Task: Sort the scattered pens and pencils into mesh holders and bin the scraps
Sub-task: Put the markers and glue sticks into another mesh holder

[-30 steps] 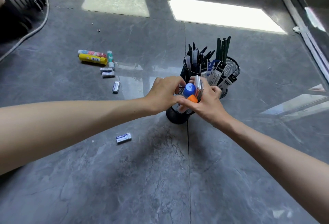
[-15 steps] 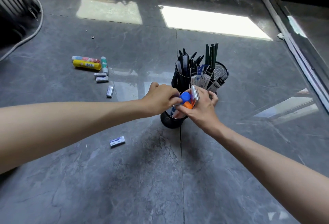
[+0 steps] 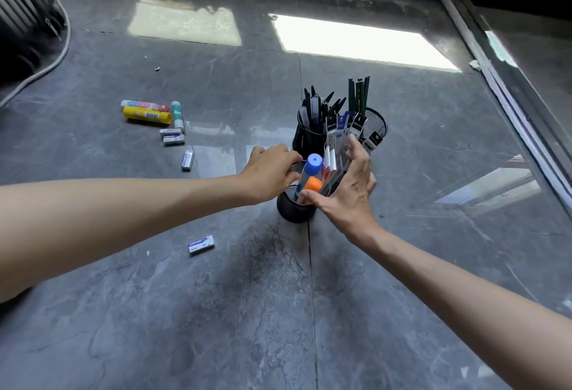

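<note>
Three black mesh holders stand together on the grey floor. The near holder [image 3: 292, 208] contains a blue-capped stick [image 3: 313, 163], an orange-capped stick [image 3: 312, 184] and white packets [image 3: 330, 162]. My left hand [image 3: 268, 174] curls its fingers over this holder's left rim. My right hand [image 3: 349, 187] is on its right side with fingers spread straight and the thumb touching the orange cap. Behind, the middle holder [image 3: 308, 139] is full of black pens, and the back-right holder [image 3: 377, 125] has dark green pencils and refill packs.
At the left lie a yellow glue stick [image 3: 147, 115], a red-white tube [image 3: 145, 105], a green-white tube [image 3: 177, 114] and small erasers [image 3: 171, 137]. Another eraser [image 3: 201, 244] lies near my left arm. A tiny scrap [image 3: 157, 68] sits farther back. A window rail [image 3: 495, 86] runs along the right.
My right hand has opened its fingers and let go of the white packet and sticks, which now stand in the near holder. The left hand stays at the rim.
</note>
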Available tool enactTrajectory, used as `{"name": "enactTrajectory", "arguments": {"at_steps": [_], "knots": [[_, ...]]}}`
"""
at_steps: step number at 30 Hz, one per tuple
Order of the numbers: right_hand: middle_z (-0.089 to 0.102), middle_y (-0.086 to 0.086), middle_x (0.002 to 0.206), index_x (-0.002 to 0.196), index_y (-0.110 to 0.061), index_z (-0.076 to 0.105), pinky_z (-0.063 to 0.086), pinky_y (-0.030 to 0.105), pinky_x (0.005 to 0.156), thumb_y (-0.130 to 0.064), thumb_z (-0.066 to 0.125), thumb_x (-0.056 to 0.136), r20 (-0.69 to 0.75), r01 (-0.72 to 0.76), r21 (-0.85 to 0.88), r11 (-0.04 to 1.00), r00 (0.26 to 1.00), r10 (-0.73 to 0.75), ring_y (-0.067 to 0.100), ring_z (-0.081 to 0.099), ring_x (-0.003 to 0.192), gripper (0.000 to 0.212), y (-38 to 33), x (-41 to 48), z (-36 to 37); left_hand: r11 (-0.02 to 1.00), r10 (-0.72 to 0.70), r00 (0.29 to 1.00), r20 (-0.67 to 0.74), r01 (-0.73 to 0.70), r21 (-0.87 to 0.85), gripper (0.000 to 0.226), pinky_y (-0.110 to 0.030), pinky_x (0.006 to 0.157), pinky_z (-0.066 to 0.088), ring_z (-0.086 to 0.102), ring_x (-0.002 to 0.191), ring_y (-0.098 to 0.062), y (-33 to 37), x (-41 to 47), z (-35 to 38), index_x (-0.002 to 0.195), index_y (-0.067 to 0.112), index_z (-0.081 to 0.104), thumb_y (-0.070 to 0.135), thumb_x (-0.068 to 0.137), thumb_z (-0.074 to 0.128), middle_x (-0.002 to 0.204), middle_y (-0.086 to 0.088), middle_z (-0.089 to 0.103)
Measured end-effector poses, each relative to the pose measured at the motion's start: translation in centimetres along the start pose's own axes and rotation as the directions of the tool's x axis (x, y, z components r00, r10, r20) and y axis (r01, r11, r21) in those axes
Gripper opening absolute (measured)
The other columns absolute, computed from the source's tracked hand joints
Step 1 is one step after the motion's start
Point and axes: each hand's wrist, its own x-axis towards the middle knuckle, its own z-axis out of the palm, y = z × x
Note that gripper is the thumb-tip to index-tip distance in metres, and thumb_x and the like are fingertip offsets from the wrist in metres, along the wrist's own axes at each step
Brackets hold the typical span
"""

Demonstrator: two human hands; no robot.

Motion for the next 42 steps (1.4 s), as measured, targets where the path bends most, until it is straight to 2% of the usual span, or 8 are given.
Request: {"name": "enactTrajectory", "arguments": {"at_steps": [4, 7, 18, 23, 26, 34, 38, 42], "knots": [[0.025, 0.002, 0.141, 0.145, -0.016, 0.014, 0.026, 0.040, 0.105, -0.045, 0.085, 0.054, -0.112, -0.005, -0.078, 0.997, 0.994, -0.003, 0.021, 0.030, 0.133, 0.119, 0.1, -1.2, -0.2, 0.999, -0.033, 0.999, -0.013, 0.033, 0.003, 0.034, -0.033, 0.097, 0.024, 0.049, 0.112, -0.023, -0.1, -0.3, 0.0, 0.129, 0.018, 0.051, 0.021, 0.096, 0.047, 0.117, -0.006, 0.052], [0.027, 0.003, 0.134, 0.138, -0.016, 0.023, 0.026, 0.031, 0.096, -0.040, 0.078, 0.063, -0.195, 0.185, -0.213, 0.959, 0.954, -0.228, 0.020, 0.033, 0.125, 0.097, -0.1, -2.2, -0.7, 0.998, -0.068, 0.997, -0.022, 0.068, -0.005, 0.033, -0.033, 0.097, 0.026, 0.050, 0.111, -0.025, -0.1, -0.7, -0.2, 0.128, 0.019, 0.051, 0.015, 0.096, 0.046, 0.119, -0.006, 0.051], [0.038, 0.006, 0.116, 0.123, -0.017, 0.040, 0.030, 0.033, 0.082, -0.003, 0.046, 0.068, 0.071, 0.688, -0.255, 0.680, 0.714, -0.696, 0.023, 0.042, 0.096, 0.058, -4.5, -3.4, 2.3, 0.971, -0.237, 0.969, 0.073, 0.234, 0.049, 0.034, -0.036, 0.086, 0.042, 0.051, 0.108, -0.031, -5.0, -5.2, -0.8, 0.123, 0.014, 0.048, 0.010, 0.089, 0.049, 0.120, -0.010, 0.051], [0.058, 0.010, 0.095, 0.108, -0.011, 0.055, 0.040, 0.034, 0.071, 0.002, 0.047, 0.070, 0.420, 0.745, -0.084, 0.661, 0.628, -0.655, 0.028, 0.052, 0.083, 0.042, -6.3, -4.2, 6.2, 0.925, -0.370, 0.923, 0.101, 0.357, 0.127, 0.031, -0.037, 0.085, 0.045, 0.052, 0.107, -0.031, -9.7, -7.9, -1.3, 0.119, 0.012, 0.052, 0.008, 0.089, 0.049, 0.120, -0.012, 0.050], [0.051, 0.016, 0.113, 0.129, -0.009, 0.048, 0.040, 0.042, 0.080, -0.009, 0.052, 0.085, 0.834, 0.672, -0.060, 0.738, 0.440, -0.333, 0.035, 0.051, 0.102, 0.043, -7.4, -5.0, 8.6, 0.889, -0.448, 0.889, 0.095, 0.433, 0.148, 0.032, -0.036, 0.087, 0.043, 0.050, 0.110, -0.034, -12.6, -8.4, -2.0, 0.118, 0.011, 0.054, 0.005, 0.087, 0.048, 0.123, -0.014, 0.046], [0.052, 0.023, 0.106, 0.115, -0.004, 0.049, 0.028, 0.039, 0.064, -0.011, 0.048, 0.092, 0.850, 0.711, 0.013, 0.703, 0.363, -0.382, 0.040, 0.055, 0.092, 0.023, -9.4, -5.8, 13.1, 0.863, -0.500, 0.866, 0.022, 0.497, 0.093, 0.042, -0.042, 0.092, 0.042, 0.047, 0.117, -0.037, -16.4, -5.5, -1.8, 0.128, 0.011, 0.042, 0.038, 0.096, 0.044, 0.128, -0.018, 0.045], [0.060, 0.016, 0.113, 0.120, -0.010, 0.045, 0.037, 0.035, 0.068, -0.015, 0.052, 0.084, 0.868, 0.437, -0.083, 0.896, 0.473, -0.150, 0.036, 0.058, 0.100, 0.037, -9.7, -4.6, 13.7, 0.866, -0.476, 0.880, 0.006, 0.467, 0.178, 0.036, -0.043, 0.086, 0.044, 0.048, 0.111, -0.035, -17.6, -3.5, -1.1, 0.114, 0.011, 0.044, 0.041, 0.095, 0.045, 0.123, -0.016, 0.046], [0.061, 0.005, 0.068, 0.074, -0.019, 0.056, 0.042, 0.031, 0.063, -0.015, 0.049, 0.082, 0.793, -0.335, -0.003, 0.942, 0.573, 0.206, 0.026, 0.056, 0.065, 0.011, -9.4, -2.4, 14.2, 0.859, -0.481, 0.876, -0.044, 0.481, 0.176, 0.031, -0.043, 0.081, 0.044, 0.050, 0.108, -0.038, -17.7, -1.6, -0.5, 0.114, 0.008, 0.044, 0.031, 0.094, 0.050, 0.126, -0.018, 0.043]]}}
